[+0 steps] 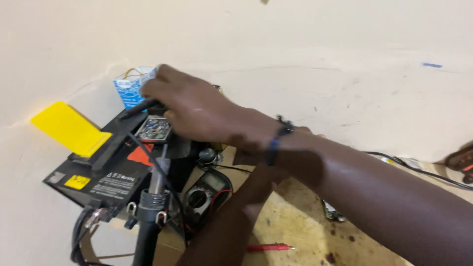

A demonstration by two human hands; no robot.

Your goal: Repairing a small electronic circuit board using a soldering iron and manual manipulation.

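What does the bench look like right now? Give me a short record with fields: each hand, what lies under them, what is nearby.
right hand: reaches across from the right, closed on a black tool handle; dark band on the wrist
left hand: hidden under the right forearm; only the forearm shows
under the hands: small circuit board on a black battery
nearby: yellow card, blue and white box, black multimeter, red pen
surface: worn bench top against a cream wall

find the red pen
In the head view the red pen lies on the worktop near the bottom edge, centre, just right of the lower forearm and below-right of the multimeter.
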